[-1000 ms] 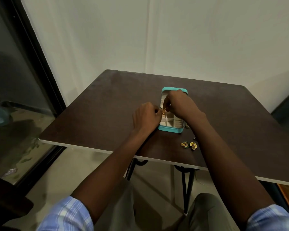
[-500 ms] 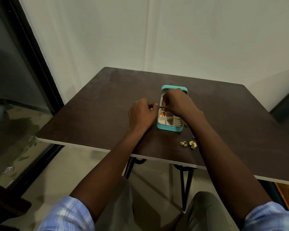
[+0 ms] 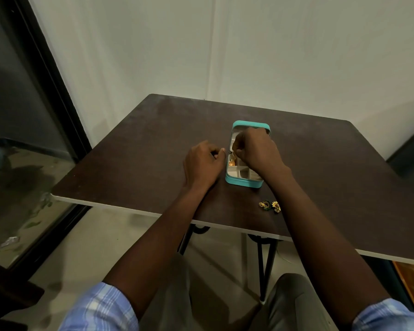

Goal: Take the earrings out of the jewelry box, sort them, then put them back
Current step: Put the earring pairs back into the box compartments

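1. A teal jewelry box [image 3: 243, 181] sits open on the dark tabletop [image 3: 139, 149], its pale compartments showing.
2. The right hand [image 3: 257, 151] hangs over the box, fingers curled, pinching a small gold earring [image 3: 232, 155] above the left compartments.
3. The left hand [image 3: 202, 162] rests just left of the box, fingers curled; whether it holds anything I cannot tell.
4. Two gold-and-green earrings [image 3: 269, 205] lie near the front edge.

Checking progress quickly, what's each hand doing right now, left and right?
Left hand: fingers curled beside the jewelry box; holding anything cannot be told.
Right hand: over the box, pinching a gold earring.
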